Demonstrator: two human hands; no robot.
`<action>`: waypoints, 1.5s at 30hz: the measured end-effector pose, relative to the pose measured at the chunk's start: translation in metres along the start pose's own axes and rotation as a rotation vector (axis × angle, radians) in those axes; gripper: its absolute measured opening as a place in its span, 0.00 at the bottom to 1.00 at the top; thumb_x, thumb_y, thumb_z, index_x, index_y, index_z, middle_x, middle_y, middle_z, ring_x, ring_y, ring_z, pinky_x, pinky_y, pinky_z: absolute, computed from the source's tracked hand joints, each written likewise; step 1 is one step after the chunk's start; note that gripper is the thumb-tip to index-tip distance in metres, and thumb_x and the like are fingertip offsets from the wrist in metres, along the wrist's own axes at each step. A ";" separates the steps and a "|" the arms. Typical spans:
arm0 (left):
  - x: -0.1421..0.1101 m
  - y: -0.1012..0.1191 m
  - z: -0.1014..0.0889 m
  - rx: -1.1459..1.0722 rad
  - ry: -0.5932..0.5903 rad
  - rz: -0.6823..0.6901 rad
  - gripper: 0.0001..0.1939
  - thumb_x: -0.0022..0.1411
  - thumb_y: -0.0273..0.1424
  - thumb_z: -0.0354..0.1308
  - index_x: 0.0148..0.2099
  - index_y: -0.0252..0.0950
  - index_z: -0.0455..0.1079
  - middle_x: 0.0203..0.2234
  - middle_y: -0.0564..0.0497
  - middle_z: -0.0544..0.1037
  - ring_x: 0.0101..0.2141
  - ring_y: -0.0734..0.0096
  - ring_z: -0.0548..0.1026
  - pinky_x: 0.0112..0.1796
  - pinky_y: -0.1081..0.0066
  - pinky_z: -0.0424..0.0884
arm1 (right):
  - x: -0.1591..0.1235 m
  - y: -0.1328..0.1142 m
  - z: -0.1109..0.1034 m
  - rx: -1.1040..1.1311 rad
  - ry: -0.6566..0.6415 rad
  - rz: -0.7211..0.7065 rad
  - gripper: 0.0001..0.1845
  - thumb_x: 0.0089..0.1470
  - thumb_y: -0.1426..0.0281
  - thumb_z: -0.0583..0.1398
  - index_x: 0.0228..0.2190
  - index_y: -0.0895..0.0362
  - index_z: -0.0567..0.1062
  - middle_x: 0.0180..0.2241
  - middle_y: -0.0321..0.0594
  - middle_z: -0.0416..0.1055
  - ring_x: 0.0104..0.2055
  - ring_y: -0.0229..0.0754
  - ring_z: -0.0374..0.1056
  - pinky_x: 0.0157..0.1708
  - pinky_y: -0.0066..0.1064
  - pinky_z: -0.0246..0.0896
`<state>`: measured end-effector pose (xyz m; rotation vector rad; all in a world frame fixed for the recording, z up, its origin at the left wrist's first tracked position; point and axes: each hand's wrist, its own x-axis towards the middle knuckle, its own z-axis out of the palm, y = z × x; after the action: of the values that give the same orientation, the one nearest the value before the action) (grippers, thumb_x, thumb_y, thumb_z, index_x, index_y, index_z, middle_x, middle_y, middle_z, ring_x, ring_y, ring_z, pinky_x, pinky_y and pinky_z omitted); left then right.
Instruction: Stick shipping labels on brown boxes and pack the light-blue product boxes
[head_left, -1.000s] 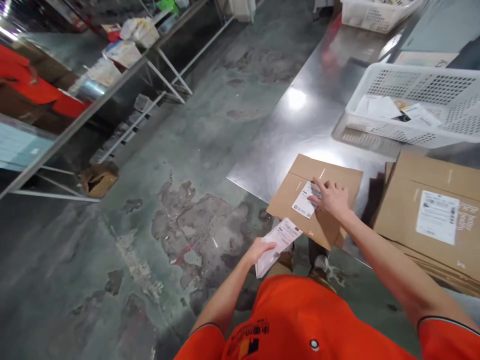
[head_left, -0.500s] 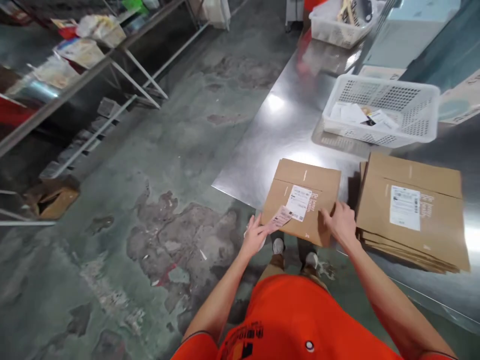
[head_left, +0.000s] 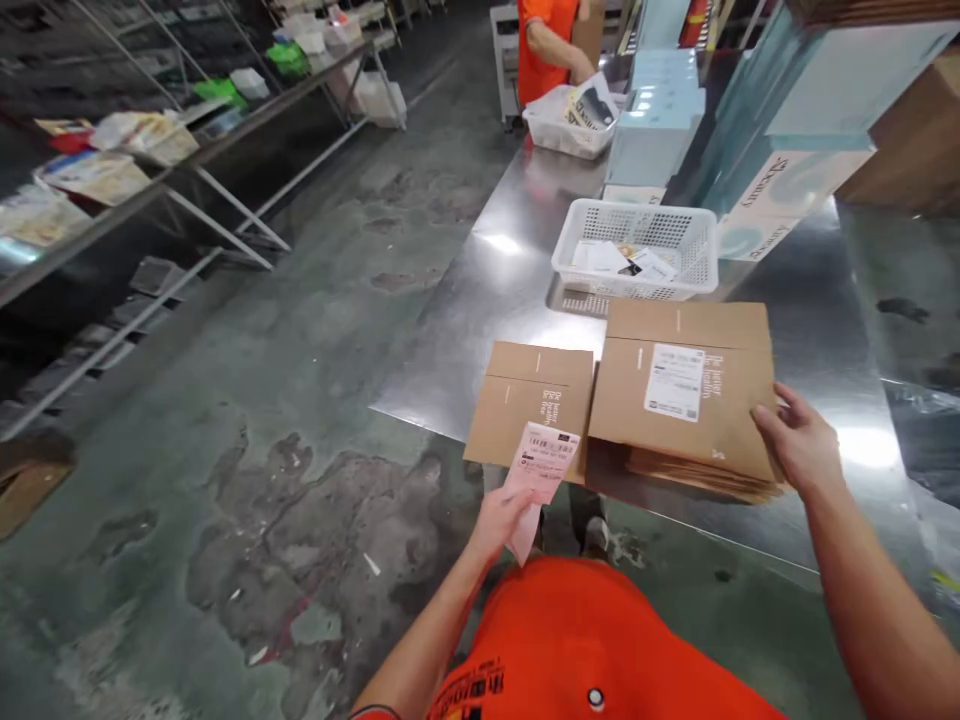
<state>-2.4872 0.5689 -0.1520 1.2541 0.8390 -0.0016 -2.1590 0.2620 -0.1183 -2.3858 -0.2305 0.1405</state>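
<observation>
My left hand (head_left: 501, 518) pinches a strip of printed labels (head_left: 543, 470) and holds it over the near edge of a single flattened cardboard box (head_left: 529, 400) on the steel table (head_left: 487, 290). My right hand (head_left: 799, 445) grips the right edge of a stack of flattened cardboard boxes (head_left: 686, 400); the top one carries a white shipping label (head_left: 673, 381). The stack lies just right of the single box, slightly overlapping it.
A white perforated basket (head_left: 637, 245) with papers stands behind the boxes. Light blue cartons (head_left: 757, 120) are piled at the back right. Another person in orange (head_left: 547, 45) works at a basket farther along the table. Metal racks (head_left: 150, 190) with goods line the left.
My right hand moved from the single box to the right edge of the stack. The left hand brought the label strip over the box, which now shows no white label. The view tilted up.
</observation>
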 end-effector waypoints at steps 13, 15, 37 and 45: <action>-0.021 0.021 0.006 -0.240 -0.171 0.127 0.45 0.34 0.46 0.76 0.56 0.37 0.73 0.52 0.41 0.76 0.55 0.52 0.71 0.54 0.63 0.65 | -0.108 -0.159 0.143 0.350 -0.930 -0.414 0.24 0.55 0.49 0.55 0.21 0.55 0.68 0.19 0.35 0.64 0.24 0.38 0.60 0.24 0.30 0.54; -0.011 0.024 -0.002 -0.168 -0.020 0.151 0.34 0.38 0.46 0.74 0.47 0.34 0.76 0.41 0.44 0.79 0.43 0.60 0.75 0.44 0.67 0.68 | -0.117 -0.156 0.156 0.338 -0.961 -0.447 0.22 0.56 0.51 0.55 0.24 0.55 0.71 0.21 0.36 0.67 0.25 0.39 0.61 0.25 0.30 0.54; 0.026 -0.047 -0.141 0.091 0.264 0.107 0.17 0.54 0.46 0.60 0.29 0.36 0.77 0.59 0.42 0.73 0.57 0.55 0.69 0.57 0.64 0.63 | -0.081 -0.183 0.320 -0.413 -0.304 -0.727 0.36 0.64 0.57 0.52 0.64 0.69 0.59 0.65 0.63 0.53 0.69 0.63 0.45 0.65 0.59 0.35; 0.089 -0.010 -0.111 0.394 0.074 0.249 0.11 0.57 0.36 0.60 0.29 0.36 0.79 0.70 0.47 0.55 0.69 0.53 0.52 0.67 0.60 0.47 | -0.071 -0.122 0.267 -0.245 -0.094 -0.281 0.33 0.62 0.58 0.49 0.60 0.68 0.61 0.61 0.64 0.60 0.65 0.60 0.53 0.62 0.54 0.51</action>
<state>-2.4898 0.6956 -0.2159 1.7339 0.7625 0.0835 -2.2880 0.5123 -0.2285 -2.5597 -0.6566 0.0963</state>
